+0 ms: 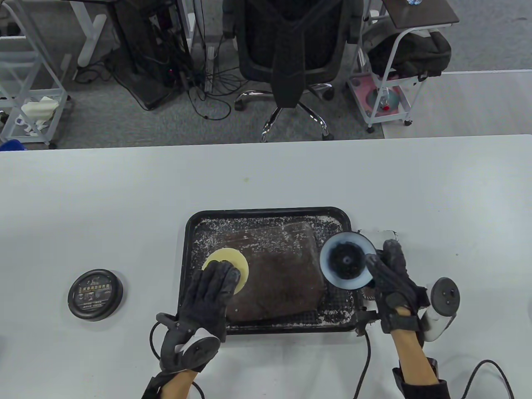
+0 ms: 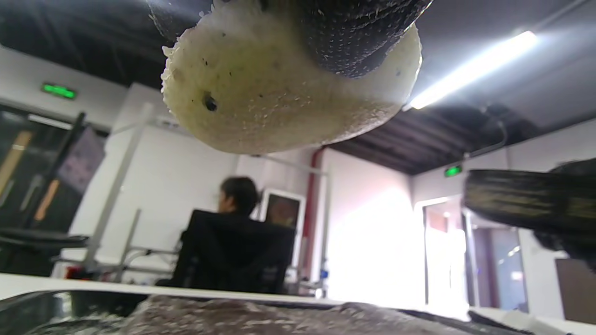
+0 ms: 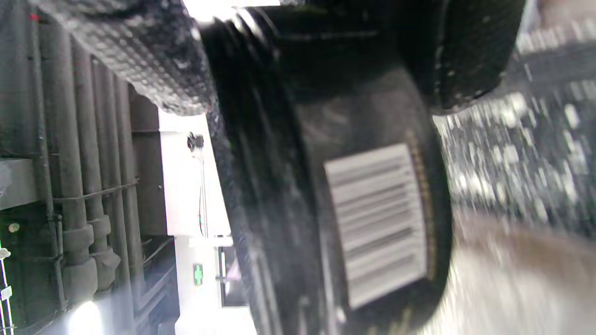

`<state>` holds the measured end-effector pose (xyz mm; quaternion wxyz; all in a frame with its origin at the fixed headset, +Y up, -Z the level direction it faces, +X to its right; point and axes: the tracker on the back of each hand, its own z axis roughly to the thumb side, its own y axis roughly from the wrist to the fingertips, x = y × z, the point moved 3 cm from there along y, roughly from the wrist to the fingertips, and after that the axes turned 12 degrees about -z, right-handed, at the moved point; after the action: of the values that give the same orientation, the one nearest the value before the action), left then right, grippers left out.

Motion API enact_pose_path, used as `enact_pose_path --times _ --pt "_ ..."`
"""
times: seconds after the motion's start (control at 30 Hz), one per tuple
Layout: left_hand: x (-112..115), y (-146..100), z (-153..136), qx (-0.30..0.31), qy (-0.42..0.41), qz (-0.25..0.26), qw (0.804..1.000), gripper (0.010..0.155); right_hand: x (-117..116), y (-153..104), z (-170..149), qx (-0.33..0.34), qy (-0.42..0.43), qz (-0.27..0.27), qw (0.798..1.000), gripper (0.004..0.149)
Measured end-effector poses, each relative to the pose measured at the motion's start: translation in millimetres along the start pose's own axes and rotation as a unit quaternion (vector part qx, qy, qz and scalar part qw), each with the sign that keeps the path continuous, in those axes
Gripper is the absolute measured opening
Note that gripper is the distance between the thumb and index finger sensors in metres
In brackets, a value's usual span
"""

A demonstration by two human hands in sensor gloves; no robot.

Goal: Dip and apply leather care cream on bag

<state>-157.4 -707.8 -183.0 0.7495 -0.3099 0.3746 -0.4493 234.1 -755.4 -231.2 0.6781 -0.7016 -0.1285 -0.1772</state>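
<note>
Presently: one brown grained leather bag (image 1: 274, 274) in one black tray (image 1: 189, 232) — one round yellow sponge (image 1: 226, 266) under the left hand (image 1: 210, 297); right hand (image 1: 395, 286) grips one open black cream tin (image 1: 347, 266); one round lid (image 1: 95, 294) — apart, left.
</note>
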Motion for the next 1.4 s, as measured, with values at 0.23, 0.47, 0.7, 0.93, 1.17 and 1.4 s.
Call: enact_pose_path --times 0.23,0.47,0.7,0.93,1.17,1.4 --pt "10 4 18 0.052 -0.005 -0.012 0.999 0.055 -68 -30 -16 -0.005 -0.038 0.077 0.996 0.098" --pt "19 6 36 0.104 0.015 -0.027 0.994 0.055 -100 -52 -35 -0.022 -0.021 0.107 0.994 0.099" --pt "26 8 48 0.137 0.014 -0.039 0.990 0.054 -105 -55 -40 -0.028 -0.012 0.118 0.993 0.095" --pt "32 12 53 0.165 -0.050 -0.060 0.983 0.053 -112 -61 -39 -0.014 -0.008 0.132 0.991 0.088" --pt "34 13 48 0.154 -0.050 -0.081 0.983 0.052 -119 -65 -36 -0.005 -0.005 0.164 0.986 0.084" --pt "38 13 52 0.152 -0.013 -0.093 0.984 0.054 -124 -69 -33 0.000 -0.017 0.181 0.983 0.081"
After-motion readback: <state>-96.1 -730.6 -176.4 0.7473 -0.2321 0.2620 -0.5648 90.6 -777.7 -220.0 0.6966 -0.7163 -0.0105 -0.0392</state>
